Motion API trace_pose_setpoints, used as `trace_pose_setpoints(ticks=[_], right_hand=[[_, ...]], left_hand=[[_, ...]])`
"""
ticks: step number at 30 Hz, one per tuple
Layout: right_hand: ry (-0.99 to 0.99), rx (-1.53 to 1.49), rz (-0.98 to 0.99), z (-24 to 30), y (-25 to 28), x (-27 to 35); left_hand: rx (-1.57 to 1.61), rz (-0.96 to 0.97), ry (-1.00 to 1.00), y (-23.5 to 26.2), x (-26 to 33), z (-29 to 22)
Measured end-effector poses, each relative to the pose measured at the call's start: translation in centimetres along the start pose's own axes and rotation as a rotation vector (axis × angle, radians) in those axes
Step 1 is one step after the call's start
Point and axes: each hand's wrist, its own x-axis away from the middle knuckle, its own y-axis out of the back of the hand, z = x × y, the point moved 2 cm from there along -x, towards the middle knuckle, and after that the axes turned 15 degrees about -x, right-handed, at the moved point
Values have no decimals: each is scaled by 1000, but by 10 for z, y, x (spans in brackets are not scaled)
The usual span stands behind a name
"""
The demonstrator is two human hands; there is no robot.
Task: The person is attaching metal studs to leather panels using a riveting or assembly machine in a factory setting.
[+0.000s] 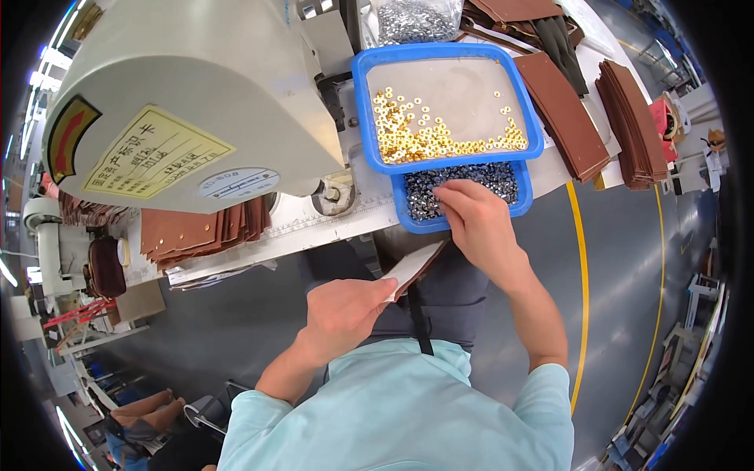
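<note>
My left hand is closed on the end of a flat leather piece, brown with a pale face, held above my lap. Over the lower blue tray, my right hand has its thumb and fingers pinched together at the small dark silver metal parts. Anything between those fingertips is too small to make out. Resting partly over that tray, another blue tray holds small gold ring-shaped pieces, heaped mostly along its left and near sides.
A large beige machine fills the upper left, its lower end above the white table. Brown leather panels lie in a left stack and right stacks. Behind the trays sits a clear bag of metal parts.
</note>
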Motion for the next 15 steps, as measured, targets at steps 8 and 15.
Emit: trace_pose_setpoints(ticks=[8,15], right_hand=[[-21,183,128,-28,-16,-8],[87,180,8,-6,-7,-4]], left_hand=[[-14,-175,-175,8,-4,1],[17,-188,-234,6,1,4]])
